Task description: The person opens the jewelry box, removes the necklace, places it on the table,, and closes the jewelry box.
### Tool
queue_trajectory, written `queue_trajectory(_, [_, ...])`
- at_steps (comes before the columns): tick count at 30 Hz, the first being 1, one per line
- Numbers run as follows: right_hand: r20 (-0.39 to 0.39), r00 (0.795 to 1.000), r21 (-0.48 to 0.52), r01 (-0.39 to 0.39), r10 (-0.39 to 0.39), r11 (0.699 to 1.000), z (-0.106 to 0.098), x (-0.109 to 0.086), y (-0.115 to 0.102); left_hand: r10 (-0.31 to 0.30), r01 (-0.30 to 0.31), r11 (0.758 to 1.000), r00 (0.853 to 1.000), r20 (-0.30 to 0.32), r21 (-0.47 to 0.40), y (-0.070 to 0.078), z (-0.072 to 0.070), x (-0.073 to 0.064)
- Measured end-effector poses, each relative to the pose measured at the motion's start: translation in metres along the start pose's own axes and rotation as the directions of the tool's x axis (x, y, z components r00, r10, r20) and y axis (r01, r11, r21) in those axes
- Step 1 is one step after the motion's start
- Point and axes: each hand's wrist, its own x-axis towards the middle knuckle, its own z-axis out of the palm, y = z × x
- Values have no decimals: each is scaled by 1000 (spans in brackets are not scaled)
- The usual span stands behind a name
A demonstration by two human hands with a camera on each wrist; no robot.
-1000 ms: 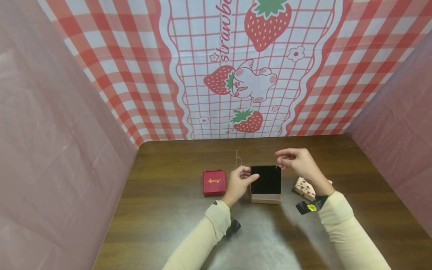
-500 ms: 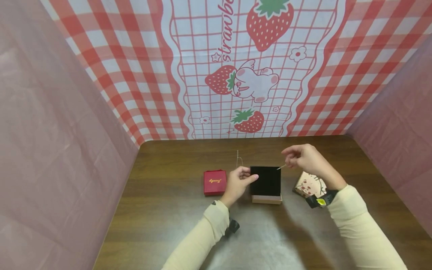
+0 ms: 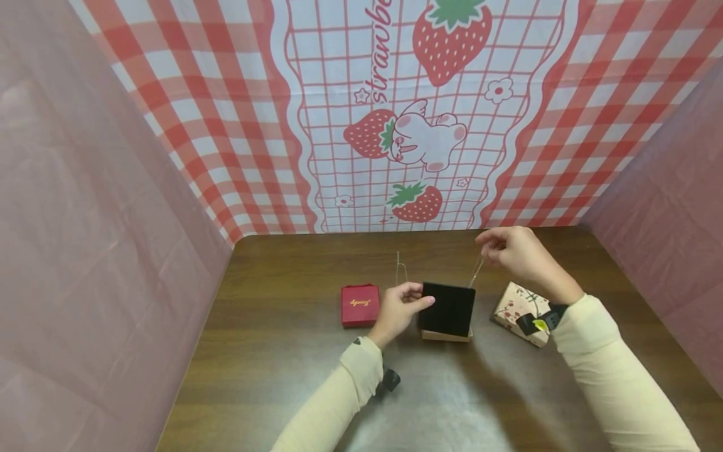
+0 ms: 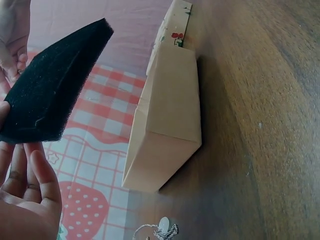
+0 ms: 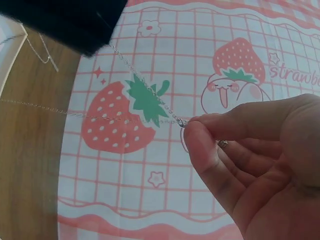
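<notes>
My left hand [image 3: 398,311] holds a black foam pad [image 3: 449,311] by its left edge, thumb on top and fingers beneath. In the left wrist view the pad is tilted above an open tan cardboard box [image 4: 172,95]. Up and to the right, my right hand [image 3: 516,254] pinches the end of a thin silver chain necklace [image 5: 150,90] between thumb and forefinger. The chain runs from those fingertips to the pad's far right corner. Another length of thin chain [image 3: 398,269] lies on the table beyond my left hand.
A red jewelry box [image 3: 359,304] with gold lettering sits left of my left hand. To the right, a cream floral box lid [image 3: 511,307] lies partly under my right wrist. Strawberry-print cloth [image 3: 418,138] hangs behind the wooden table [image 3: 271,364].
The right hand has moved up and right, drawing the chain out from the pad's corner. The pad has tilted and shifted slightly, covering more of the tan box.
</notes>
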Motion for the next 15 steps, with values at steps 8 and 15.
queue_trajectory(8, [9,998,-100,70,-69,993,-16,11,-5,-1,1,1000,1000,21,-2,-13,-4,3])
queue_trajectory(15, [34,998,-102,64,-61,993,-31,15,-8,-2,0,999,999,52,39,-16,-9,3])
